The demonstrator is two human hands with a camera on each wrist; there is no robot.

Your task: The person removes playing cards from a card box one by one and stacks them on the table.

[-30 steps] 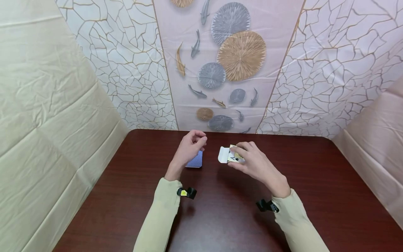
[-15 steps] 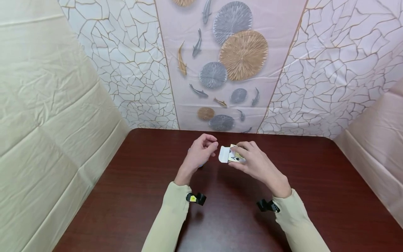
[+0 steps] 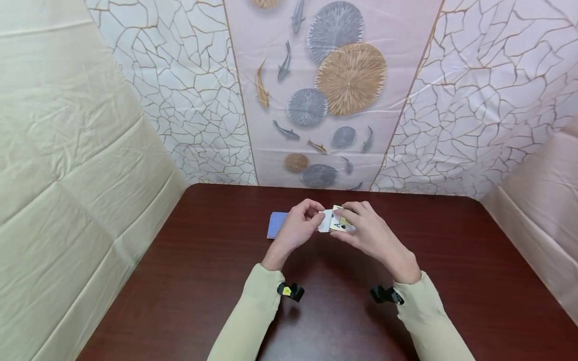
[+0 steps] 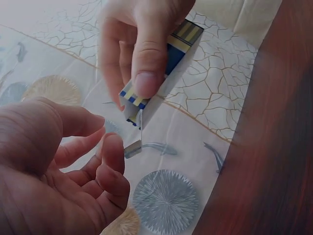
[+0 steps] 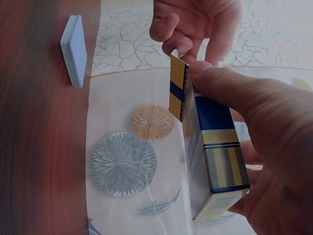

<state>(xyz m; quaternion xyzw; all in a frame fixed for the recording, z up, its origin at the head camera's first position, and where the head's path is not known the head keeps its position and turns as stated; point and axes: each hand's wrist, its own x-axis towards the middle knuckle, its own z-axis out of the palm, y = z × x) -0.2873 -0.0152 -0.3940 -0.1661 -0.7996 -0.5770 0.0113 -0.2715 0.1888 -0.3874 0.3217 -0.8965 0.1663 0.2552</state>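
My right hand (image 3: 377,238) holds a playing-card box (image 5: 217,142) between thumb and fingers, above the table. The box is blue and gold striped, and an ace of spades shows on its upward side in the head view. Its end flap (image 3: 325,220) stands out toward the left, white on the inside. Close to that flap are the loosely bent fingers of my left hand (image 3: 295,225); whether they touch it is hard to tell. A blue-backed deck of cards (image 3: 276,224) lies on the table left of my left hand, which partly covers it in the head view.
The dark red-brown table (image 3: 180,281) reaches back to a patterned cloth (image 3: 316,140) with fish and round leaf shapes. Pale cloth walls (image 3: 67,200) stand at both sides. A black wrist strap (image 3: 291,291) sits on each sleeve.
My left hand has moved right, from over the deck of cards to the box's flap, uncovering part of the deck. My right hand and the box have hardly moved.
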